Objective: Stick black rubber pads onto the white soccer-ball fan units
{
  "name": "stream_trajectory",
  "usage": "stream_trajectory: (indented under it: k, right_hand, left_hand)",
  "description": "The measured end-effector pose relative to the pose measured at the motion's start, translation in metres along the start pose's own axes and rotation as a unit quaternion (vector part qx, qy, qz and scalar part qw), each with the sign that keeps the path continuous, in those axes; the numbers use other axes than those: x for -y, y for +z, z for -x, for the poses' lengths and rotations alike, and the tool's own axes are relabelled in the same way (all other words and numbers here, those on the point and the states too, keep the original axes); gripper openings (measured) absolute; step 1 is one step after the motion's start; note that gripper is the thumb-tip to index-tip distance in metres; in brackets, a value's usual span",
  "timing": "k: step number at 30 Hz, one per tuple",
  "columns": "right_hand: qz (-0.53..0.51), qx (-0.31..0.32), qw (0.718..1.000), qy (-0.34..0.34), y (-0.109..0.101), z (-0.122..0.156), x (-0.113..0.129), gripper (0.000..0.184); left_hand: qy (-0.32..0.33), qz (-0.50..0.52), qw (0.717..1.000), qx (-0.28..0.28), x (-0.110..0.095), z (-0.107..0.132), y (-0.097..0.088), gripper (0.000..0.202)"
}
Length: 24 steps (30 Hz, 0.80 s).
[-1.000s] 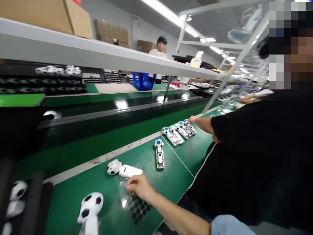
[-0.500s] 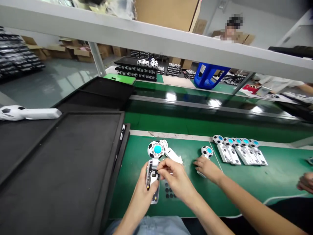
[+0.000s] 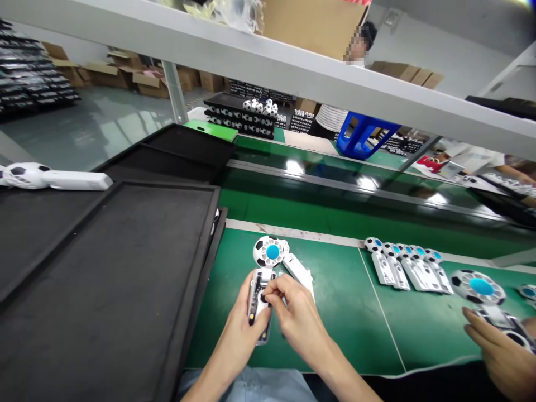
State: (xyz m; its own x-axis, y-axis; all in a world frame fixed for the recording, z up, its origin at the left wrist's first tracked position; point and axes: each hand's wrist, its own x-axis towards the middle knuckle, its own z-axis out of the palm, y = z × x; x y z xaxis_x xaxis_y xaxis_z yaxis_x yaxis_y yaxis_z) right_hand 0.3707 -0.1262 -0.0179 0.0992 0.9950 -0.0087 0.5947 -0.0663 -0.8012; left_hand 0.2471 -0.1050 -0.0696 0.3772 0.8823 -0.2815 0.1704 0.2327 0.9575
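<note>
In the head view, the left hand [image 3: 242, 324] is closed around the lower body of an opened white device [image 3: 266, 274], with its thumb lying along the right edge. This device is held above the near part of the green table [image 3: 335, 318], and its round head, with football pattern and a blue centre, points away from the person. The right hand [image 3: 300, 310] comes over the body from the right side; its thumb and forefinger are closed together just at a dark round spot [image 3: 263, 298] of the inner part, but I cannot tell whether they grip something. Just beyond this hand there lies on the table a second white device [image 3: 298, 269], partly hidden. Farther to the right, a row of similar devices [image 3: 419, 273] with blue centres lies near the back edge of the table. At the right side, a co-worker's hand [image 3: 500, 346] is at one more opened device [image 3: 481, 287]. On the left is a big black tray [image 3: 109, 268], and beside it lies a football-headed white piece [image 3: 77, 180]. Behind, a blue plastic stool [image 3: 352, 139] shows under a pale shelf beam [image 3: 251, 64].
</note>
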Motion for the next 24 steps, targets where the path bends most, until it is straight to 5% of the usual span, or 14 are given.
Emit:
stream_trajectory:
  k: [14,24]
  right_hand:
    - [-0.034,-0.095,0.995,0.001,0.019,0.011,-0.012,0.016]
    - [-0.075,-0.151,0.985,-0.033,0.035,0.029,-0.025,0.038]
  left_hand:
    - [-0.003,0.038,0.999,0.027,0.0,0.001,0.0,0.076]
    - [-0.011,0.092,0.995,-0.02,0.016,-0.005,0.006,0.067]
